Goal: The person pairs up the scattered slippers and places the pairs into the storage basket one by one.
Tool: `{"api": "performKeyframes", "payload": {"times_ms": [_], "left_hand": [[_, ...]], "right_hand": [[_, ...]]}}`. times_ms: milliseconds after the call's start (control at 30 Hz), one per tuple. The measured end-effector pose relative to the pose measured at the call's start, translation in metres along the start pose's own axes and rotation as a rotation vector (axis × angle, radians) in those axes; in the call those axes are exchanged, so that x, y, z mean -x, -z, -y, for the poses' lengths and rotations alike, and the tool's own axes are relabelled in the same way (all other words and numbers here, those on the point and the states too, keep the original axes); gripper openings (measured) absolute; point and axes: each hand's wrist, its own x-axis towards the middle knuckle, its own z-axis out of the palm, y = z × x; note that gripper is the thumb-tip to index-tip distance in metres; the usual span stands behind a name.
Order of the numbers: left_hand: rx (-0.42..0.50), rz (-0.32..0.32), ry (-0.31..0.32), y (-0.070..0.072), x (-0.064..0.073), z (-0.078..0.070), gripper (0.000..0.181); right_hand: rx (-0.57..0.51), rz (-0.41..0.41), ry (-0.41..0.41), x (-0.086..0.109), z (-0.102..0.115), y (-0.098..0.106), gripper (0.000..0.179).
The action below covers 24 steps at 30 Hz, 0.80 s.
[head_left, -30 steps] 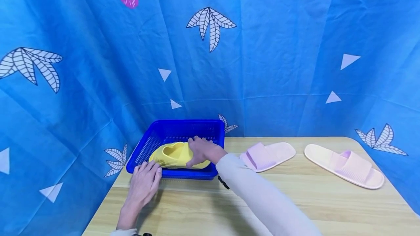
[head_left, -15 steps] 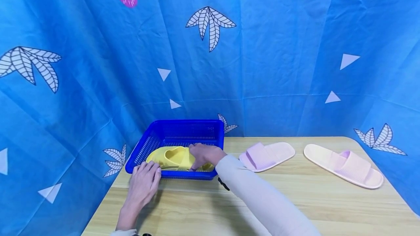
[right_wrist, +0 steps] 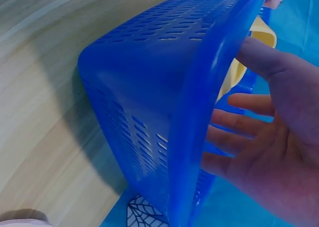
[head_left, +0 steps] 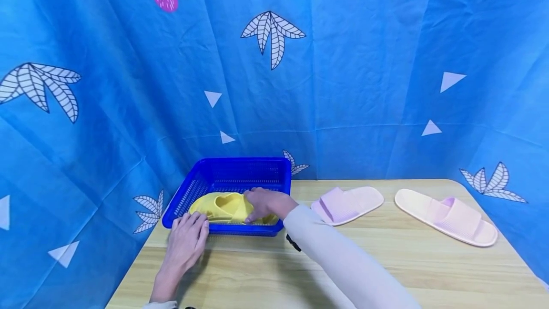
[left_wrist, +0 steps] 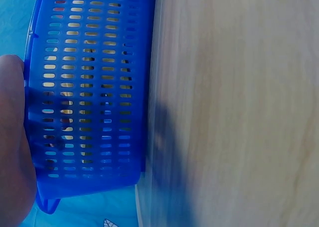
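Note:
A yellow slipper (head_left: 210, 204) lies inside the blue plastic basket (head_left: 244, 160), along its near wall. My right hand (head_left: 268, 204) reaches in over the slipper's right part, which it partly hides. In the right wrist view, the fingers of that hand (right_wrist: 279, 152) are extended and spread past the basket's rim, with the thumb near the yellow slipper (right_wrist: 234, 80). My left hand (head_left: 184, 242) holds the basket's near left rim, fingers bent over it. The left wrist view has the perforated basket wall (left_wrist: 89, 183) beside the thumb (left_wrist: 12, 137).
To the right of the basket, a pale pink slipper (head_left: 362, 199) lies on the wooden table (head_left: 364, 252). Farther right is a second pale slipper (head_left: 461, 221) with a pink strap. A blue patterned curtain (head_left: 360, 85) hangs behind and around the table.
The yellow slipper has sunk lower into the basket and shifted slightly left and nearer the front wall. My right hand went down with it. My left hand has stayed on the rim.

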Motion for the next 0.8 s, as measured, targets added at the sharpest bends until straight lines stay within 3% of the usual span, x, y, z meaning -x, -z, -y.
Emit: {"api": "performKeyframes", "payload": {"times_ms": [267,800], "left_hand": [[-0.005,0.01,0.008,0.002,0.0,-0.001,0.03],[0.01,0.028,0.026,0.007,-0.002,-0.004,0.025]], "right_hand": [[-0.017,-0.051,0.035,0.013,0.0,0.005,0.077],[-0.011,-0.244,0.123,0.045,-0.017,0.0,0.064]]}}
